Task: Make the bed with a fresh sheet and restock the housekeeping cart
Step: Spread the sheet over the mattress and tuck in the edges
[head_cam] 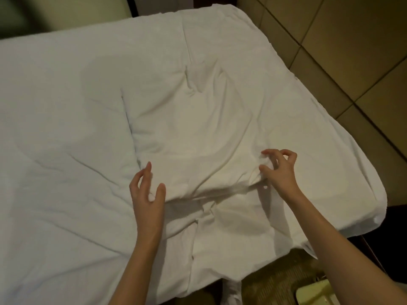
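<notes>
A white sheet point(187, 119) lies rumpled over the bed and fills most of the view, with a raised fold running across its near middle. My left hand point(147, 190) rests at the left end of that fold, fingers spread and lightly curved, thumb against the cloth. My right hand point(279, 168) pinches a bunched bit of the sheet at the fold's right end, fingers curled over it. The sheet's near right corner hangs off the bed edge.
A tiled floor or wall surface point(352, 51) runs along the bed's right side. A pale yellow-green object point(317, 293) sits at the bottom right on a patterned floor. Dark furniture stands beyond the bed's far edge point(132, 5).
</notes>
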Demonstrator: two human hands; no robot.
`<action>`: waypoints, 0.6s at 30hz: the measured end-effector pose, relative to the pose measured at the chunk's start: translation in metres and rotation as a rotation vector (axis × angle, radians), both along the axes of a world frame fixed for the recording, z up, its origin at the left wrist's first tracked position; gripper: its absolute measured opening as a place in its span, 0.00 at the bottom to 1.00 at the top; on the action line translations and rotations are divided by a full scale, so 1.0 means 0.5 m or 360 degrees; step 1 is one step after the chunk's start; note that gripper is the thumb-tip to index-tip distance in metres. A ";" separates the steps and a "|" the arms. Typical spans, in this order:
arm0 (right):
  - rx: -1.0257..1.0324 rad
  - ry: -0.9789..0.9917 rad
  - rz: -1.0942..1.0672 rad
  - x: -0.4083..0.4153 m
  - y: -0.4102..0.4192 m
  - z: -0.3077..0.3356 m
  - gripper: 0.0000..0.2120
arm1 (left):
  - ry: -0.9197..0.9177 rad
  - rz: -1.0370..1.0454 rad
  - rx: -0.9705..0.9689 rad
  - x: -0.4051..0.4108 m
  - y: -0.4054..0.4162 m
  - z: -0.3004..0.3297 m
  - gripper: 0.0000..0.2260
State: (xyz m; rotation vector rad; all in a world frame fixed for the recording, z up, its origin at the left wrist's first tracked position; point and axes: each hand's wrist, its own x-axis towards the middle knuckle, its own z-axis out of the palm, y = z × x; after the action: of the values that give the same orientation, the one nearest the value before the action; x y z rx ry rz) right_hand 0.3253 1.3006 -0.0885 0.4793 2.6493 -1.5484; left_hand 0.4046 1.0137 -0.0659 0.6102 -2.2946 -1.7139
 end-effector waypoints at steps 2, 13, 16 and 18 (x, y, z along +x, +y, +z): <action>-0.0024 0.0084 0.0037 -0.024 0.003 0.021 0.13 | 0.0070 0.0038 0.0041 -0.043 -0.002 0.038 0.18; -0.0158 0.0199 0.0034 -0.250 -0.035 0.194 0.08 | 0.0001 0.0576 0.0434 -0.302 -0.044 0.165 0.06; -0.0160 0.0189 -0.0016 -0.341 -0.062 0.234 0.09 | 0.0007 0.0563 0.0388 -0.377 -0.072 0.189 0.05; -0.0182 0.0191 -0.0036 -0.397 -0.081 0.252 0.11 | 0.0021 0.0541 0.0378 -0.431 -0.090 0.196 0.06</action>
State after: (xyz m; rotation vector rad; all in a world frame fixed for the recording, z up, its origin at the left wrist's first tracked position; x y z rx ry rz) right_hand 0.1269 1.2599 0.0375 0.4246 2.6291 -1.7774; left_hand 0.1893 0.9686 0.0322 0.9675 -1.8573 -1.8188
